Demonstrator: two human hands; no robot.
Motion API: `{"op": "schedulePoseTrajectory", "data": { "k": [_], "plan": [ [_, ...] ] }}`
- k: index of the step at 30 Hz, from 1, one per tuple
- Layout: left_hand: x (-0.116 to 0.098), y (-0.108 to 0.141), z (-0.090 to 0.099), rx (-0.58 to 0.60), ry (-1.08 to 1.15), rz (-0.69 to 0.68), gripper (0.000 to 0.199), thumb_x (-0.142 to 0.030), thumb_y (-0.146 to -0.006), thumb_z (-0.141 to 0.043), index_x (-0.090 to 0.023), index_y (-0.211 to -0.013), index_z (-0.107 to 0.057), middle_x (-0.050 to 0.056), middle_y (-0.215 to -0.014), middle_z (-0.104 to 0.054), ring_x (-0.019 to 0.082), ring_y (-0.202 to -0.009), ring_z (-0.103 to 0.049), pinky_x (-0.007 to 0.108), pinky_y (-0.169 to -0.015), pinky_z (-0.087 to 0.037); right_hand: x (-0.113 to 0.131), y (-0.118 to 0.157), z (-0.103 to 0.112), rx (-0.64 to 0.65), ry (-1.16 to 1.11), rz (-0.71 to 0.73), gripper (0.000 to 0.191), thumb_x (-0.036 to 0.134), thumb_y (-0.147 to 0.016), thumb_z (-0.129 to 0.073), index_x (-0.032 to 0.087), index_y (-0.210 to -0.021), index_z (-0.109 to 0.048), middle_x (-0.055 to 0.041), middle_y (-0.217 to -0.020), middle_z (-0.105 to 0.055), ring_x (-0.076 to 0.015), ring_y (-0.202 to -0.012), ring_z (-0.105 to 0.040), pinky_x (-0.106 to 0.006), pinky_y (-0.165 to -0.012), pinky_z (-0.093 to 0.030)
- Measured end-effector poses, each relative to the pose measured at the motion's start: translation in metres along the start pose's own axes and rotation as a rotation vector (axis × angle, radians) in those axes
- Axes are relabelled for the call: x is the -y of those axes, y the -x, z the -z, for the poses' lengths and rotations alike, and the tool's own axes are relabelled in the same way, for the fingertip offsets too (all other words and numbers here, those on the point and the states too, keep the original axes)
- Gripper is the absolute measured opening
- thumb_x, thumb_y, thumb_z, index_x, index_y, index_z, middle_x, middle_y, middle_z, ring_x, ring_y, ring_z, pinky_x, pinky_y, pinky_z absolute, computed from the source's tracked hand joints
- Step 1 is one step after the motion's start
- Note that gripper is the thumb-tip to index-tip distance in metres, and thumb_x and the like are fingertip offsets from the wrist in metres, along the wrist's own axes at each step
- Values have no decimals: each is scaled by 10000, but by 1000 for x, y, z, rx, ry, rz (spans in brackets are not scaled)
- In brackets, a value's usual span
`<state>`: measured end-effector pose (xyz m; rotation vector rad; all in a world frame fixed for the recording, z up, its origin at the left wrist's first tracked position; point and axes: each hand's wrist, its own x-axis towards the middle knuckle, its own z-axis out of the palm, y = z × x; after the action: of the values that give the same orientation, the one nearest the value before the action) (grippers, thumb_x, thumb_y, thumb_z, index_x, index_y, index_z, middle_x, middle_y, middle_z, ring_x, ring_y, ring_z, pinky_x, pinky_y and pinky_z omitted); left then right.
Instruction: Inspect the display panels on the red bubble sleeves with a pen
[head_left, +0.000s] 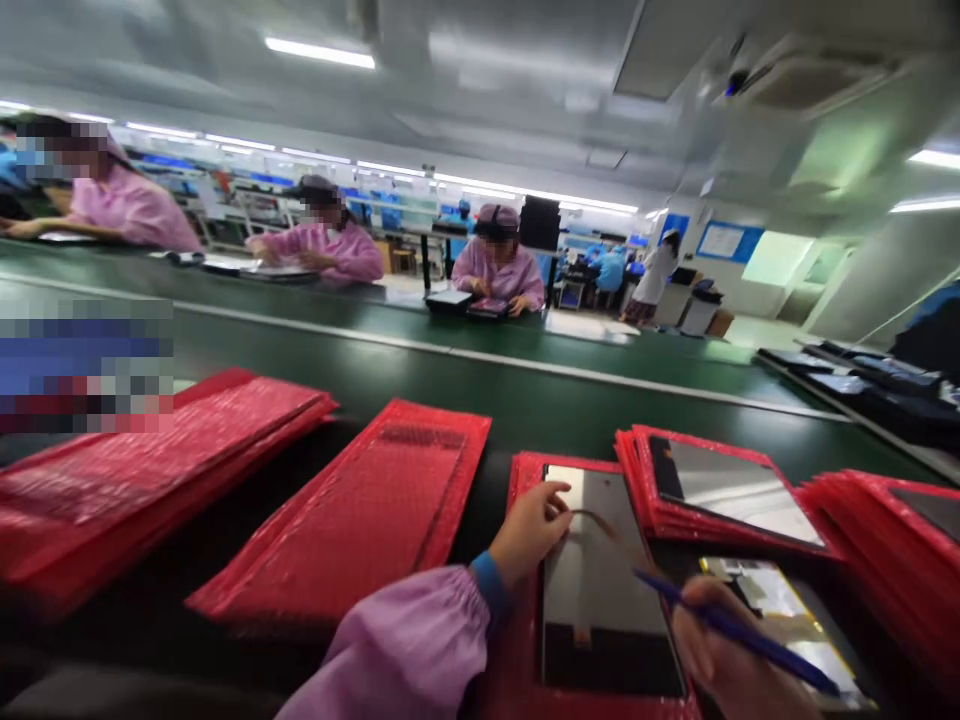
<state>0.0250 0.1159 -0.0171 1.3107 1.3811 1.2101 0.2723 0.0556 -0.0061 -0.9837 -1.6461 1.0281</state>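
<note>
Red bubble bag [517,480] lies under a dark rectangular display panel [600,590], long axis pointing forward from the hands. Left hand [529,535] is half closed, pinching a thin brown ribbon cable [596,522]; right hand [731,650] grips a blue pen [739,630].

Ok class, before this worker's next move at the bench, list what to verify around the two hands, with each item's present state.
1. Left hand at the display panel's upper left edge: ok.
2. Amber ribbon cable free of creases: cannot tell.
3. Display panel lying flat on its red bubble bag: ok.
4. Blue pen gripped in right hand: ok.
5. Screen free of scratches: cannot tell, glare and blur hide it.
</note>
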Motion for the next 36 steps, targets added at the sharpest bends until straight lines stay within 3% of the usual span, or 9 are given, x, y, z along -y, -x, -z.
{"op": "schedulePoseTrajectory", "data": {
  "k": [3, 5, 8, 10, 13, 17, 23, 36],
  "plan": [
    [1, -2, 2, 5, -27, 8, 401, -155, -737, -580, -127, -1136, -602, -10, -755, -612, 106, -591, -578, 212, -520, -434, -15, -7, -35, -51, -216, -142, 510, 659, -906, -573, 221, -665, -469, 44, -517, -395, -131, -418, -401, -211, -392, -341],
    [1, -2, 2, 14, -54, 1, 383, -130, -736, -579, -102, -1117, -614, -3, -753, -611, 112, -609, -573, 228, -558, -445, -20, -10, -51, -73, -284, -207, 494, 660, -917, -547, 213, -713, -510, 58, -467, -379, -111, -373, -328, -184, -369, -252],
    [-2, -1, 1, 27, -90, -20, 368, -109, -730, -584, -79, -1093, -631, 13, -771, -627, 120, -641, -573, 251, -625, -460, -22, -12, -61, -1, -204, -213, 535, 718, -903, -517, 188, -860, -572, 3, -529, -556, -131, -387, -422, -183, -369, -290],
    [-3, 0, 1, 33, -106, -30, 367, -114, -734, -586, -84, -1097, -637, 22, -799, -638, 125, -668, -580, 259, -658, -466, -22, -12, -61, 23, -96, -195, 545, 725, -854, -605, 195, -753, -530, -9, -529, -576, -138, -396, -456, -195, -379, -321],
    [-3, 1, 1, 40, -123, -34, 369, -139, -749, -581, -102, -1112, -637, 23, -819, -647, 130, -679, -585, 261, -667, -470, -22, -7, -59, -21, -1, -174, 573, 687, -865, -645, 221, -609, -430, 51, -415, -433, -122, -377, -404, -206, -414, -336],
    [-2, 1, 1, 41, -146, -31, 364, -148, -751, -578, -109, -1107, -644, 19, -821, -647, 131, -686, -592, 258, -678, -476, -25, -1, -58, -39, 44, -151, 573, 673, -942, -543, 227, -602, -428, 53, -449, -435, -128, -416, -418, -219, -455, -352],
    [-3, 1, 1, 42, -179, -35, 371, -156, -761, -579, -105, -1122, -645, 17, -813, -650, 127, -677, -593, 246, -670, -484, -30, 1, -57, 57, 102, -45, 504, 539, -1014, -505, 230, -621, -440, 56, -484, -459, -129, -432, -436, -227, -465, -356],
    [-6, 1, 1, 43, -216, -36, 364, -144, -767, -583, -101, -1122, -651, 18, -813, -662, 131, -698, -611, 246, -690, -492, -28, -1, -57, 69, 158, 29, 479, 467, -1042, -474, 225, -631, -439, 57, -499, -458, -125, -437, -449, -219, -473, -370]
  ]
}}
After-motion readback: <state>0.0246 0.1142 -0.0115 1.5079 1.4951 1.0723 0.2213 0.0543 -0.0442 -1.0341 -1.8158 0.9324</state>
